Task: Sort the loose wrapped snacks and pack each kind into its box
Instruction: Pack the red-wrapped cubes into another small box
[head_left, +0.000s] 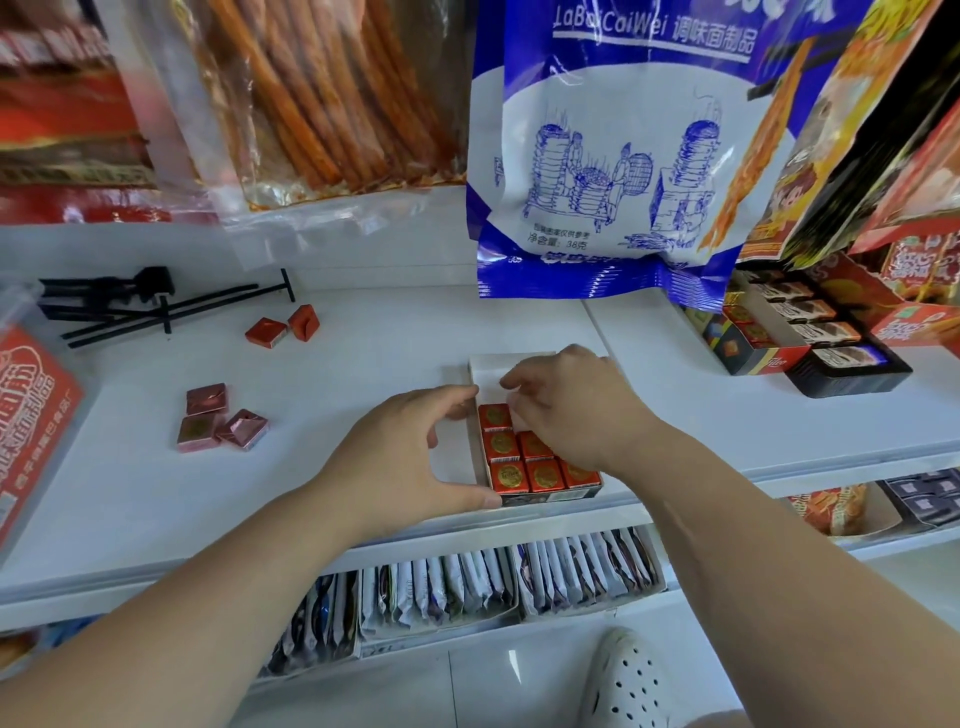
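I'd say they're maybe halfway through the red kind. The box (519, 366) sits at the front edge of the shelf (363, 364), and its near end has six or so packed red squares (506, 447) showing in tidy rows, while the far end is bare white. The left hand (410, 447) braces the box's left side, thumb clamped at the near corner and fingers stretched to the far one. The right hand (576, 410) hovers over the rows with its fingers bunched and curled down, and I can't tell if a piece is pinched under them. Well to the left of the box lie two stray red squares (283, 327), and nearer on that side are three pink squares (218, 418) with no box of their own that I can spot, so there's plenty left to do
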